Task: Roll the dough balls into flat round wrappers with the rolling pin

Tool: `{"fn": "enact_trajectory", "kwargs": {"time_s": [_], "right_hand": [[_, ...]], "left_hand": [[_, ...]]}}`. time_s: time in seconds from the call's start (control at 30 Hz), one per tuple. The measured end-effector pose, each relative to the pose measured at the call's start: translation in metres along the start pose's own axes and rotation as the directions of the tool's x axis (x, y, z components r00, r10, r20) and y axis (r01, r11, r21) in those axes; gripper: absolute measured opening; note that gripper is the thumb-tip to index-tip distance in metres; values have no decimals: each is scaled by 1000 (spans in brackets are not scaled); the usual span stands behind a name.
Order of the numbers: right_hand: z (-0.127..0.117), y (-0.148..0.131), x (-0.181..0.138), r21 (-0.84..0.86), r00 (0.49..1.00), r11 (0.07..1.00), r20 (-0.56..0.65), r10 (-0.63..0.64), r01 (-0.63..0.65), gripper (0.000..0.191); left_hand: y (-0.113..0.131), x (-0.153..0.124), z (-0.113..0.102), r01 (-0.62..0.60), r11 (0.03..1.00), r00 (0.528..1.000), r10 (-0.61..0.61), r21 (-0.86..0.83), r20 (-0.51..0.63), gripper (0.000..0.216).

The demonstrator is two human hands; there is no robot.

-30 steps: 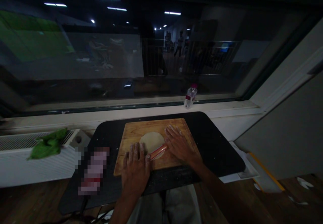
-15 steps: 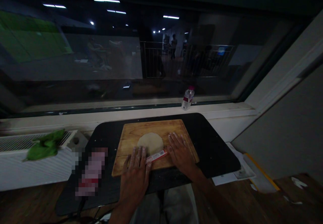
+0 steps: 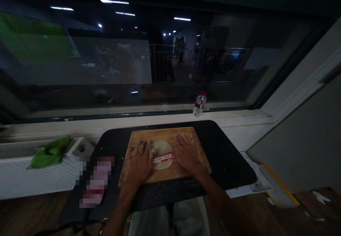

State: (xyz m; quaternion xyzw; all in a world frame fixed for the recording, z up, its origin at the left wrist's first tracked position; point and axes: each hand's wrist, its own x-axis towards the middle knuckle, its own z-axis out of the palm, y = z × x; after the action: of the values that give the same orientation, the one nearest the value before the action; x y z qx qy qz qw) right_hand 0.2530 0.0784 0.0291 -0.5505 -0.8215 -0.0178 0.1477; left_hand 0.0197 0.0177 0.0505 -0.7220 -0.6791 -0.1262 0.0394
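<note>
A flat round of dough (image 3: 162,146) lies on the wooden cutting board (image 3: 141,133). Across its middle rests a rolling pin (image 3: 167,157) with a red and white label; its two ends are hidden under my palms. My left hand (image 3: 140,161) lies flat over the left end, fingers stretched forward over the board. Over the right end is my right hand (image 3: 186,152), also flat, with spread fingers and flour on the fingertips.
The board stands on a black table (image 3: 221,151). A pixelated pink pack (image 3: 98,181) lies at its left. A bottle (image 3: 199,104) stands on the windowsill beyond. Left, a green cloth (image 3: 50,153) drapes over a radiator (image 3: 34,179). Papers (image 3: 245,190) are beyond the table's right edge.
Both hands have moved, the left one clearly forward, away from me. The rolling pin has travelled from the dough's near edge to its middle. The view has shifted slightly.
</note>
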Motion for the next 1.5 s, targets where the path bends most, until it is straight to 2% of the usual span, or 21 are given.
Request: {"fn": "enact_trajectory", "kwargs": {"time_s": [0.2, 0.3, 0.47, 0.67, 0.77, 0.87, 0.97, 1.1, 1.27, 1.37, 1.5], "right_hand": [[3, 2, 21, 8, 1000, 1000, 21, -18, 18, 53], [3, 0, 20, 14, 1000, 1000, 11, 6, -6, 52], [3, -6, -1, 19, 998, 998, -21, 54, -54, 54], [9, -10, -40, 47, 992, 998, -119, 49, -44, 56], [6, -6, -56, 62, 996, 998, -94, 2, 4, 53], [-7, -2, -64, 102, 993, 989, -53, -102, 107, 50], [-20, 2, -63, 138, 985, 976, -8, -170, 169, 40], [-26, 9, -56, 122, 984, 977, 19, -176, 173, 31], [-24, 25, -48, 67, 990, 989, 33, -136, 133, 33], [-22, 31, -47, 35, 991, 991, 33, -131, 130, 31], [-17, 33, -47, 41, 993, 993, 34, -116, 115, 30]], "left_hand": [[-12, 34, -10, -55, 998, 996, 54, 17, 71, 49], [-15, 37, -7, -73, 996, 993, 68, 47, 100, 50], [-12, 16, -2, -110, 992, 991, 105, 63, 83, 52], [-2, -11, -3, -70, 997, 996, 69, 23, 49, 54], [-1, -15, -3, -63, 998, 997, 63, -5, 44, 54], [-3, -10, -5, -59, 998, 992, 62, -30, 106, 55], [-5, 2, -8, -74, 994, 983, 86, -76, 163, 57], [-1, 24, -8, -124, 985, 970, 147, -122, 196, 59], [14, 54, -13, -148, 969, 924, 206, -196, 322, 68], [27, 67, -18, -181, 945, 861, 287, -274, 419, 86], [46, 72, -16, -288, 901, 774, 418, -325, 475, 117]]}}
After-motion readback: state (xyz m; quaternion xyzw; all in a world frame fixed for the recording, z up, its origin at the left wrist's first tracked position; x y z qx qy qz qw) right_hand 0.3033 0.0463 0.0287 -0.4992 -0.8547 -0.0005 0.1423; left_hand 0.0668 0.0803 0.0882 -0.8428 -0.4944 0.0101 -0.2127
